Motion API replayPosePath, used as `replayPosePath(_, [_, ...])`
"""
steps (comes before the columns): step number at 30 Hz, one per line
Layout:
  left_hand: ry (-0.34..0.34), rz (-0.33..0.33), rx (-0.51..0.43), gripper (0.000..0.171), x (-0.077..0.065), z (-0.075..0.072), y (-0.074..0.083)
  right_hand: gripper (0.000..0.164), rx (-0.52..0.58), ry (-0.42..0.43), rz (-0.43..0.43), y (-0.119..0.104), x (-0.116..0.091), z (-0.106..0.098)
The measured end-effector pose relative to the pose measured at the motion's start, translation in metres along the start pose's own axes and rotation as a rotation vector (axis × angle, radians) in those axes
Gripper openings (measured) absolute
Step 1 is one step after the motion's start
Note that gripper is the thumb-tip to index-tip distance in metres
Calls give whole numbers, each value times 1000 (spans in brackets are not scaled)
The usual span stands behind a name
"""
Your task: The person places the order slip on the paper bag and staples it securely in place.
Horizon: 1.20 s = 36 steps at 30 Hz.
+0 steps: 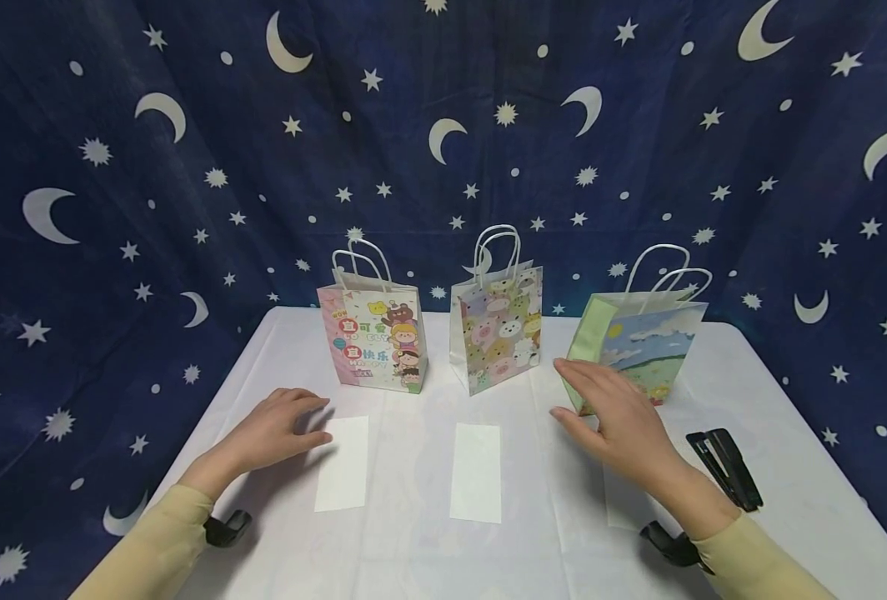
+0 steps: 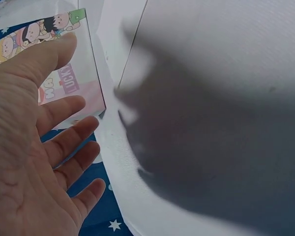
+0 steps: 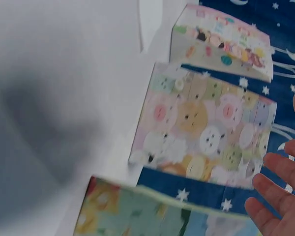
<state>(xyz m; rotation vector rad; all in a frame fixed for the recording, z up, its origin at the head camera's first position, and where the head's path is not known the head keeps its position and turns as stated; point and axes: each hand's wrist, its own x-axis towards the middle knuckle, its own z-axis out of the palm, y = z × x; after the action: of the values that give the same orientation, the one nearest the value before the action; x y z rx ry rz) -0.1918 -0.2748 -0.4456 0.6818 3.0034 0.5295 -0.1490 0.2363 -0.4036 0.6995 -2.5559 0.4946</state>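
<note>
My left hand (image 1: 274, 429) hovers over the white tabletop with relaxed, spread fingers, its fingertips by the left edge of a white paper slip (image 1: 349, 467). Behind that slip stands a pink-and-white cartoon paper bag (image 1: 372, 342), seen past the thumb in the left wrist view. On the other side, my right hand (image 1: 623, 425) holds nothing, fingers loosely extended. It overlaps the lower part of a paper bag with a meadow and sky print (image 1: 657, 333) and green sides. Between them is an animal-face paper bag (image 1: 503, 329), upright with white handles, also large in the right wrist view.
A second white slip (image 1: 477, 472) lies mid-table, and a third (image 1: 627, 504) is partly hidden under my right forearm. To the right of that wrist lies a black stapler (image 1: 727, 471). A dark blue curtain (image 1: 406, 158) with moons and stars hangs behind the table.
</note>
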Motion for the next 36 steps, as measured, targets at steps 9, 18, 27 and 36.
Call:
replayPosePath(9, [-9, -11, 9, 59, 3, 6, 2, 61, 74, -41, -63, -21, 24, 13])
replayPosePath(18, [-13, -9, 17, 57, 8, 8, 2, 59, 209, -77, -87, -48, 52, 25])
replayPosePath(27, [-15, -1, 5, 65, 8, 10, 3, 63, 306, -119, -82, -69, 77, 36])
replayPosePath(36, [-32, -4, 8, 65, 8, 12, 5, 72, 455, -179, 13, -92, 109, 39])
